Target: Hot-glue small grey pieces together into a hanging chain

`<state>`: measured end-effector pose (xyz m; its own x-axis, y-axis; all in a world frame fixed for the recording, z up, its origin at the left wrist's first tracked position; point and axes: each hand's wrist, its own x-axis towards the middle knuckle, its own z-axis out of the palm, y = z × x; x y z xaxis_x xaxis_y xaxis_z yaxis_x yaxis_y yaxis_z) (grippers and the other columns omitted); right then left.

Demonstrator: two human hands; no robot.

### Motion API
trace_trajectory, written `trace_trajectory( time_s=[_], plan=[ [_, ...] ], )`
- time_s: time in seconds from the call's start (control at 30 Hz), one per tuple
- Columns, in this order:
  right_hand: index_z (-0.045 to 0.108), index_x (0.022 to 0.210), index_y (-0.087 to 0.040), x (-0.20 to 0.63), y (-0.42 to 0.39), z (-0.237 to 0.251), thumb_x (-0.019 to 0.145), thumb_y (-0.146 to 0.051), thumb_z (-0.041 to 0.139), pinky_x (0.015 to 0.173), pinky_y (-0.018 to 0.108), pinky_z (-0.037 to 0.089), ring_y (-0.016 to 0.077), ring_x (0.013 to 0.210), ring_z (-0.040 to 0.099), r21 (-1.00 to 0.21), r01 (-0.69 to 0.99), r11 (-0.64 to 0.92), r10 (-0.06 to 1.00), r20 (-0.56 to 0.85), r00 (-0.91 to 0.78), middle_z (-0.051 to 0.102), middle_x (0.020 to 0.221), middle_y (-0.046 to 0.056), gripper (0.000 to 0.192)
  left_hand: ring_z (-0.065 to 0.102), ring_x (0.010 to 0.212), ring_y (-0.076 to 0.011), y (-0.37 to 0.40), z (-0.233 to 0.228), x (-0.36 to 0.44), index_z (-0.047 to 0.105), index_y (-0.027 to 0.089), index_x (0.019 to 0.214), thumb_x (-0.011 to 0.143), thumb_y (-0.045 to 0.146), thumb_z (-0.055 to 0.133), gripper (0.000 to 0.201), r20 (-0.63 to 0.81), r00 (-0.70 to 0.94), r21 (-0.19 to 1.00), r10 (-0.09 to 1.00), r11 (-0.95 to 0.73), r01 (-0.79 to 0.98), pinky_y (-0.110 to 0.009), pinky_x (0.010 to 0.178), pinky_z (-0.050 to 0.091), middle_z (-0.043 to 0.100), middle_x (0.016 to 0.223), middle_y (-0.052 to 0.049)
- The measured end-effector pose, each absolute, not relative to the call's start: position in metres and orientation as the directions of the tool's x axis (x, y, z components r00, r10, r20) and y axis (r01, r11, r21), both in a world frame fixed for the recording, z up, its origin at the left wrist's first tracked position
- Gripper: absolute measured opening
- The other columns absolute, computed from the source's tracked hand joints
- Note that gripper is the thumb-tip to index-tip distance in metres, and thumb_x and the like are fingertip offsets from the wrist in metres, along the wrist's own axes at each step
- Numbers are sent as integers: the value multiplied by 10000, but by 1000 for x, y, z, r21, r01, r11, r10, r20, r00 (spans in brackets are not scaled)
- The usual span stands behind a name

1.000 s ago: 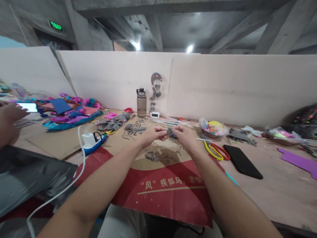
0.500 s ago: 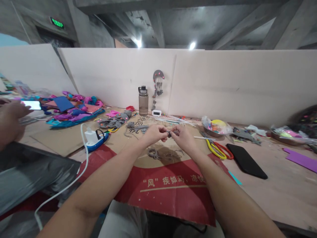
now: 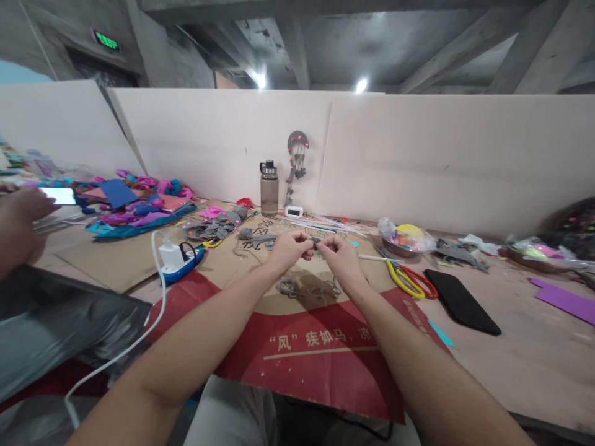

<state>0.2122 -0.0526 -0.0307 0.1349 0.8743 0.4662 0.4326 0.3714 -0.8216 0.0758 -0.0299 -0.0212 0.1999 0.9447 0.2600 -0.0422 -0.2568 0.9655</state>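
Observation:
Both my hands meet above the cardboard sheet, pinching a small dark grey piece (image 3: 315, 243) that looks like felt or yarn; its exact shape is too small to tell. My left hand (image 3: 290, 251) grips it from one side with thumb and forefinger. From the other side, the fingertips of my right hand (image 3: 340, 255) are closed on it. Grey cord (image 3: 289, 287) lies loosely coiled on the cardboard below my hands. Beyond them are grey felt scraps (image 3: 264, 241) and a small grey yarn ball (image 3: 245, 233).
Scissors with yellow and red handles (image 3: 411, 280) and a black phone (image 3: 460, 300) lie at right. A water bottle (image 3: 269, 189) stands behind, beside a hanging grey moon ornament (image 3: 298, 142). At left are a blue power strip (image 3: 183, 269) and another person's hand (image 3: 23, 217) holding a lit phone.
My right hand has shifted slightly, and the grey piece between my fingertips has turned a little. A bit of turquoise now shows beyond my right hand. The cord below looks slightly moved.

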Motion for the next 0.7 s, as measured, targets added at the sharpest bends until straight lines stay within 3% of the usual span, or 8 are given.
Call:
trace_trajectory(
  time_s=[0.4,0.7],
  plan=[
    [583,648,-171,211,-49,-32,665,-353,600,568,248,359,127,586,489,-865,371,337,873,435,222,592,632,2,183,531,446,-80,-33,-25,83,553,127,681,707,152,581,45,269,155,963,951,-259,-79,-216,502,468,566,508,12],
    [544,613,-192,211,-45,-36,619,-374,616,502,238,316,121,529,456,-922,289,257,902,336,271,525,539,-27,196,542,454,-93,-31,-31,85,560,130,687,704,194,590,73,279,159,960,947,-269,-79,-227,506,468,574,517,3]
  ],
)
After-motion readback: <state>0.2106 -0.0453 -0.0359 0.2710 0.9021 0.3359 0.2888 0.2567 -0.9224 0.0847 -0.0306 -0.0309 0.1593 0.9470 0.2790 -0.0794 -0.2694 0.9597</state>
